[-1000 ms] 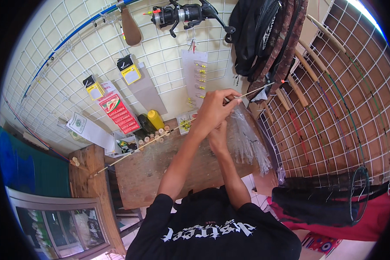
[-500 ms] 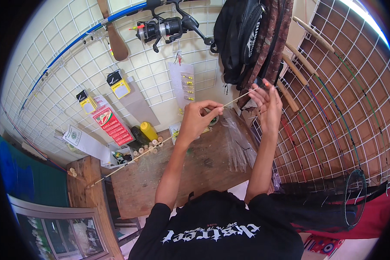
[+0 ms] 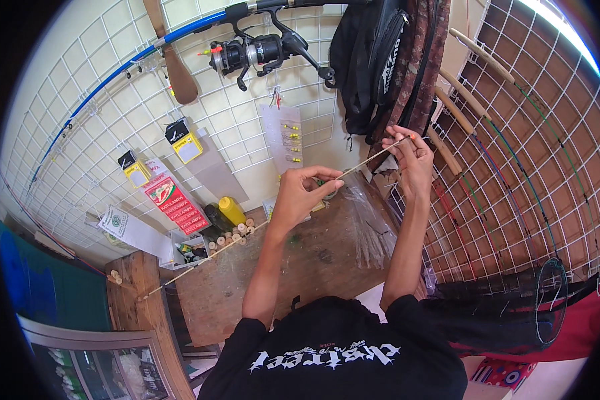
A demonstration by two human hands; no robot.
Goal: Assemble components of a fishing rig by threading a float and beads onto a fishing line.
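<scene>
From my end, I see the right grip (image 3: 413, 160) come in around the thin end of the pale fishing rod (image 3: 373, 157); half a second ago its fingers were spread open beside that end, and before that it was tucked under the left grip (image 3: 299, 193). Now the right fingers look pinched on the rod, just beside a small orange bead (image 3: 413, 137), while the left grip holds its own pinch further down the shaft. To me that means the rod is steadied at two points, with the bare span between them under control. From the left grip the rod appears to run on down and left, behind the wrist and over the desk (image 3: 320, 267), to a wooden ledge (image 3: 133, 313).

As for print, I find a red packet strip (image 3: 173, 200) with pale lettering in repeated panels, left of the left grip and near a yellow squeeze bottle (image 3: 231, 211). Above the strip hang two black-and-yellow packets (image 3: 183, 141) with small print. Further left, a white paper bag (image 3: 130, 230) carries a green round emblem. Above both grips, a black backpack (image 3: 373, 73) bears pale letters; below them, the black T-shirt (image 3: 407, 373) shows white gothic lettering, upside down to me.
</scene>
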